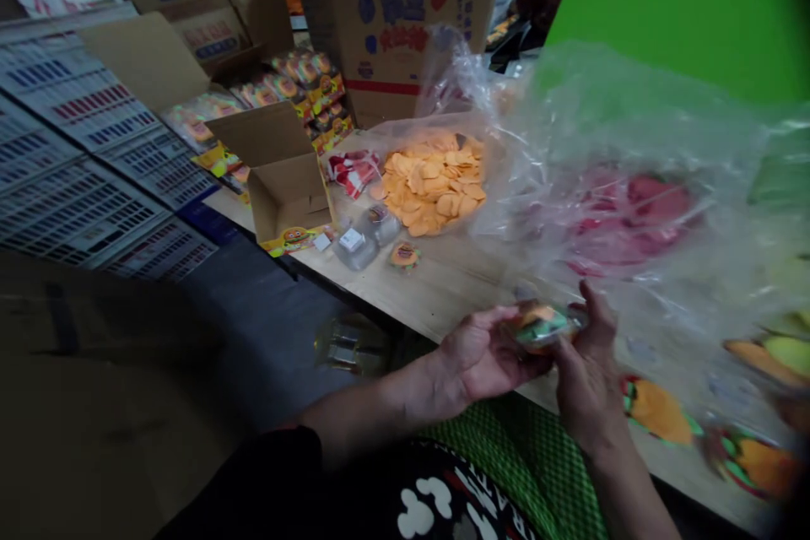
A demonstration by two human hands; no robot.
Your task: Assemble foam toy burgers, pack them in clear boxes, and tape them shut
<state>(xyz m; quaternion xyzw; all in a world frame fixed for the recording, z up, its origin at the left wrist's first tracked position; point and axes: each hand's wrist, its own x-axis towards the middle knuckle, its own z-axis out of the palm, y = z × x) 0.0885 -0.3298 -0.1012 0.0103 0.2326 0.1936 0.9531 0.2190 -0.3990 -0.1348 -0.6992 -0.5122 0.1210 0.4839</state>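
Observation:
Between both hands, above the front edge of the table (418, 295), is a toy burger in a clear plastic case (542, 326), with orange and green layers showing. My left hand (484, 354) cups it from the left and below, thumb on top. My right hand (588, 363) grips its right side with thumb and fingers. A small packed burger (405, 256) lies on the table beyond my left hand, beside clear plastic cases (358, 249). Loose orange and green burger pieces (661, 412) lie right of my right hand.
An open bag of flat orange pieces (434, 186) and a clear bag with pink pieces (633, 207) lie behind the hands. An open display box (291, 194) stands at the table's left edge. White crates (94, 160) and a large carton (398, 25) stand around the table.

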